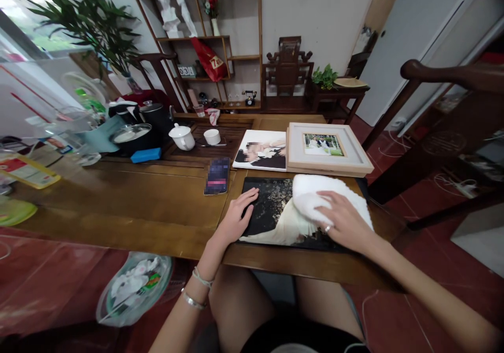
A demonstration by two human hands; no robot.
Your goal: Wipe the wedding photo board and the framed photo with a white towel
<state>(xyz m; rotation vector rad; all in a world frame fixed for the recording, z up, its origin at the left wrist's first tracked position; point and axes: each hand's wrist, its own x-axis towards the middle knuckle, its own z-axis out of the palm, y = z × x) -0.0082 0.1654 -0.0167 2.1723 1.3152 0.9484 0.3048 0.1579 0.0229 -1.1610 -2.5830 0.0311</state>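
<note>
Head view: left hand [236, 214] was flat, palm down, fingers released, resting on the left edge of the dark photo [271, 208]. Right hand [343, 221] lay on top of the white cloth [315, 193], fingers spread over it, pressing rather than clenching. Cloth sat on the photo's right half. Photo lay flat at the near edge of the table [157, 200]. Just behind it: a framed picture [328, 151] and an unframed print [262, 151]. Phone [217, 176] lay left of the photo, near the left hand
</note>
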